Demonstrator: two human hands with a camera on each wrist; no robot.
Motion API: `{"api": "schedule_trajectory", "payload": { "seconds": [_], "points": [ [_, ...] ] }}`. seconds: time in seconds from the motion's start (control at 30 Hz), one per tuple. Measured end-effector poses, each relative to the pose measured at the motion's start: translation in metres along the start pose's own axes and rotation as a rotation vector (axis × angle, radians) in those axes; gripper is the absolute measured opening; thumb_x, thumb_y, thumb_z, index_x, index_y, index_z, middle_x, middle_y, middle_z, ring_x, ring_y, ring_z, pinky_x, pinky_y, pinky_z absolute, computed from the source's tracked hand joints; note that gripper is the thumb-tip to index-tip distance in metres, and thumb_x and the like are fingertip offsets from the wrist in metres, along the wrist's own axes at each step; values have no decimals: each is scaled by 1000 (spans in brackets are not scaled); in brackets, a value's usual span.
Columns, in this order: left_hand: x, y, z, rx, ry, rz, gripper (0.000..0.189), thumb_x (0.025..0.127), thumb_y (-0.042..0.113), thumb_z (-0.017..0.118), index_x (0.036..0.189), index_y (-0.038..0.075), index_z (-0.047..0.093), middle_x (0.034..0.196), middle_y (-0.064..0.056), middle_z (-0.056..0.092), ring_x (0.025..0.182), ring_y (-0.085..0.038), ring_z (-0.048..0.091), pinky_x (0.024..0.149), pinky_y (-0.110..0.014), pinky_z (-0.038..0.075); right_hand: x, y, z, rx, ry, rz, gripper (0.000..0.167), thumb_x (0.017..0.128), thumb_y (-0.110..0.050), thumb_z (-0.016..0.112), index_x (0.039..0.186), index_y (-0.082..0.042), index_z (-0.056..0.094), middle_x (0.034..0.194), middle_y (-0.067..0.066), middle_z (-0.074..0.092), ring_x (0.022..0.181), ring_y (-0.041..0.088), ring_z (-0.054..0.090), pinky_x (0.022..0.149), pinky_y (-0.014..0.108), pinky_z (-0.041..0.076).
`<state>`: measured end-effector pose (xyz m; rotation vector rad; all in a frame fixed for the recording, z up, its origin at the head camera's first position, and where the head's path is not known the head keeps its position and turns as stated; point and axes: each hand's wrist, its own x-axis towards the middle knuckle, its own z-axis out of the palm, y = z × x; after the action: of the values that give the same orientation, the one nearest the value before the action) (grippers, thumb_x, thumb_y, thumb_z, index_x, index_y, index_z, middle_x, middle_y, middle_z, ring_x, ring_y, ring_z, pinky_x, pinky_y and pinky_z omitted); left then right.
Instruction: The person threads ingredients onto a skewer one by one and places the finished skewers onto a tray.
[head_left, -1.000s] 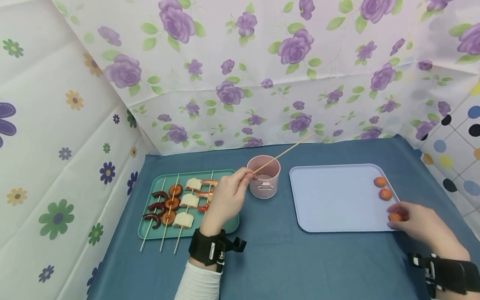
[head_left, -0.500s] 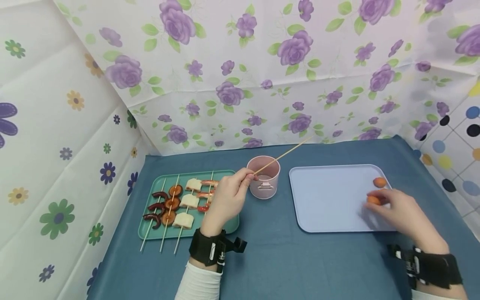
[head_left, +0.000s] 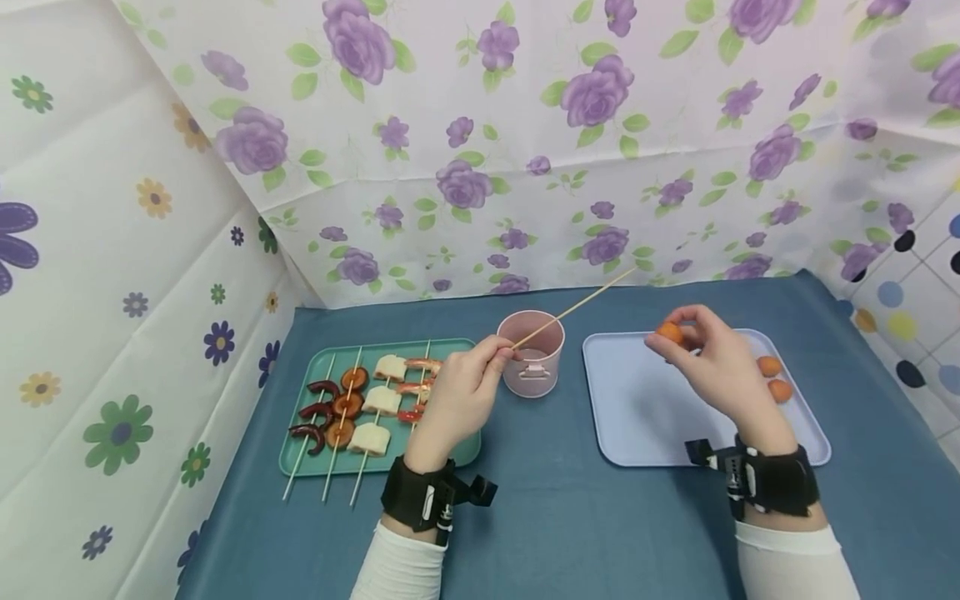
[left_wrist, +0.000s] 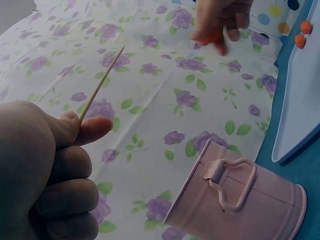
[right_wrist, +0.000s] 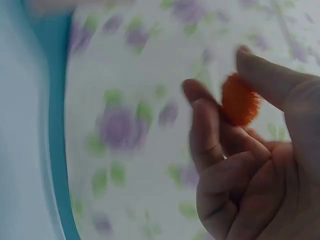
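Observation:
My left hand (head_left: 461, 404) pinches a thin wooden skewer (head_left: 573, 308) near its lower end, and its tip points up to the right over the pink bucket (head_left: 531, 379). Above the far part of the lilac tray (head_left: 633, 417), my right hand (head_left: 712, 362) holds a small orange ball (head_left: 670, 333) between thumb and fingers. In the right wrist view the ball (right_wrist: 241, 100) looks rough and rounded. Two similar orange balls (head_left: 768, 367) lie on the right side of that tray, close behind the right hand. The left wrist view shows the bare skewer (left_wrist: 102, 82) rising from thumb and forefinger.
On the left a green tray (head_left: 468, 454) carries several loaded skewers with sausage pieces (head_left: 315, 410), brown round slices (head_left: 347, 407), white pieces (head_left: 381, 400) and shrimp (head_left: 414, 388). A blue cloth (head_left: 555, 517) covers the table. Flowered sheets (head_left: 517, 183) stand behind and at the sides.
My right hand has carried the orange ball from the tray's right edge, leftward and up, toward the skewer's tip. The left hand and skewer have stayed in place.

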<state>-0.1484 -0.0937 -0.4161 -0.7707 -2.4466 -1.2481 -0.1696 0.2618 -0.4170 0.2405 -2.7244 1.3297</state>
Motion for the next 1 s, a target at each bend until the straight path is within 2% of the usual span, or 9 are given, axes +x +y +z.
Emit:
{"api": "schedule_trajectory", "payload": {
  "seconds": [0.1,0.17,0.33,0.4,0.5,0.63,0.87,1.0],
  "points": [
    [0,0,1,-9,-5,8,25,116,20,51,114,8,73,66,6,41,49,-9,30,51,-32,29,5,-13,7,335,-34,16,45,109,-44,62,141,-12,61,103,5,74,87,22,63,73,30,49],
    [0,0,2,-9,-8,12,25,116,20,51,114,8,73,66,5,41,49,-9,30,51,-31,28,7,-18,13,538,-42,8,43,112,-39,59,142,-9,62,97,6,66,82,21,58,69,27,47],
    [2,0,4,4,-12,24,25,116,18,51,114,7,73,66,6,42,50,-10,32,52,-31,28,12,-21,25,802,-28,76,51,111,-50,52,139,-8,60,88,2,45,71,16,44,57,27,33],
    [2,0,4,13,-15,24,24,115,18,51,115,7,73,66,6,42,50,-10,33,53,-31,29,13,-21,27,897,-30,100,54,113,-52,46,139,-7,58,88,2,44,70,14,41,55,27,28],
    [3,-1,5,23,-28,17,23,115,19,53,115,8,73,66,7,43,51,-10,34,53,-31,30,14,-22,29,1026,-21,90,51,117,-46,39,141,-4,56,90,1,47,69,13,39,54,28,23],
    [3,-2,7,46,-54,5,21,114,19,55,113,9,73,67,7,45,52,-9,37,54,-30,31,14,-24,31,1063,0,72,45,119,-38,36,141,-4,56,93,2,51,69,13,40,54,26,25],
    [1,-3,8,62,-99,10,19,113,17,57,110,10,74,67,7,46,52,-8,38,54,-30,31,12,-25,34,948,71,34,42,117,-43,42,134,-10,61,93,3,48,71,15,41,55,21,33],
    [0,-4,9,69,-131,5,19,113,18,57,110,12,74,68,9,47,54,-6,40,56,-29,33,11,-23,35,951,90,24,39,117,-43,43,131,-11,62,93,3,47,72,16,41,56,21,34]
  ]
}}
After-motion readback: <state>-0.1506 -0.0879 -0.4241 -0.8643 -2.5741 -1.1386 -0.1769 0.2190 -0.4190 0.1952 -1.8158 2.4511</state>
